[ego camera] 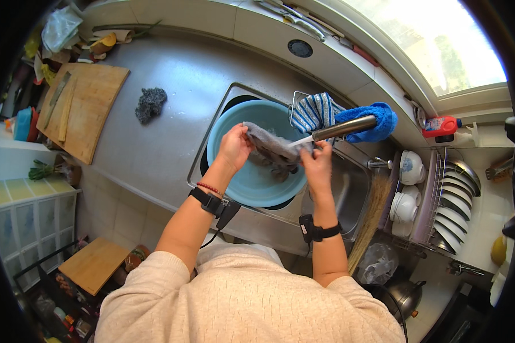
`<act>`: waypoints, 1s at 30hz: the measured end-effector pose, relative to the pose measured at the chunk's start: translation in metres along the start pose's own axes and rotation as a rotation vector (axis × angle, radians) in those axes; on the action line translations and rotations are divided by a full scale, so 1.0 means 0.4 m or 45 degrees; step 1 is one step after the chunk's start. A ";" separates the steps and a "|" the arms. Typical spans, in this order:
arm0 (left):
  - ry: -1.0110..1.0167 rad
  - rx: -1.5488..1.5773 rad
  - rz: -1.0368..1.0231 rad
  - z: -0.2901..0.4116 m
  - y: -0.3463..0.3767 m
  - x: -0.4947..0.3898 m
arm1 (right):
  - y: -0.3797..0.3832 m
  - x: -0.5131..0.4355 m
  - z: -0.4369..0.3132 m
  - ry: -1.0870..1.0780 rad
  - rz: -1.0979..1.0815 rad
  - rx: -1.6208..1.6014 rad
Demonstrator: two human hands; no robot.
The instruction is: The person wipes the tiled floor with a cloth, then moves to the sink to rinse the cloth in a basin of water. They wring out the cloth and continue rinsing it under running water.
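A wet grey cloth [274,148] is stretched between my hands above a light blue plastic basin [223,180]. My left hand [235,148] grips its left end, and my right hand [316,165] pinches the right end. Water runs from the metal faucet [345,127] onto the cloth near my right hand. The basin sits in the left bowl of a stainless steel sink [196,165] and has water in it. Part of the cloth hangs down towards the water, so its lower edge is hard to make out.
A steel wool scourer [150,105] lies on the steel counter [154,145]. Further left is a wooden cutting board [86,103] with a knife [56,100]. Striped [315,111] and blue [380,122] cloths hang behind the faucet. Right of the sink stands a dish rack [435,197] with plates and bowls.
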State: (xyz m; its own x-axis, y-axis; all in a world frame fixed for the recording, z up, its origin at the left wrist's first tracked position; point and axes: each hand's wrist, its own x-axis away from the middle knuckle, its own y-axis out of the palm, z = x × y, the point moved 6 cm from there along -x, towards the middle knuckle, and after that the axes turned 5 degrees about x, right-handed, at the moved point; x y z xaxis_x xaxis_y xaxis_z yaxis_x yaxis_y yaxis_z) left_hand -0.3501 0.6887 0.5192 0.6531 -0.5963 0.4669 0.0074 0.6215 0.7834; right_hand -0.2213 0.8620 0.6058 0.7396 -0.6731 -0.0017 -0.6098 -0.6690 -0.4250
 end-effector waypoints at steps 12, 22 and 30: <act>0.205 -1.234 -0.309 -0.122 0.058 -0.031 | 0.142 -0.019 0.138 0.405 -0.360 -0.021; -0.239 -0.281 0.709 -0.186 -0.136 -0.012 | 0.180 0.027 0.154 0.970 -0.185 -1.649; -0.344 0.740 0.108 -0.264 -0.103 -0.094 | 0.197 0.060 0.111 0.797 -0.494 -0.991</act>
State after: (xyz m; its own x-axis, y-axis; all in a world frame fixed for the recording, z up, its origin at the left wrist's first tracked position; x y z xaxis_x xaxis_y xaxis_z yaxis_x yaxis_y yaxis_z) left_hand -0.2950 0.7389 0.4260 0.4190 -0.7112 0.5645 -0.4969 0.3407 0.7981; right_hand -0.2391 0.8071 0.5320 0.7789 -0.2653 0.5683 -0.5422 -0.7403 0.3976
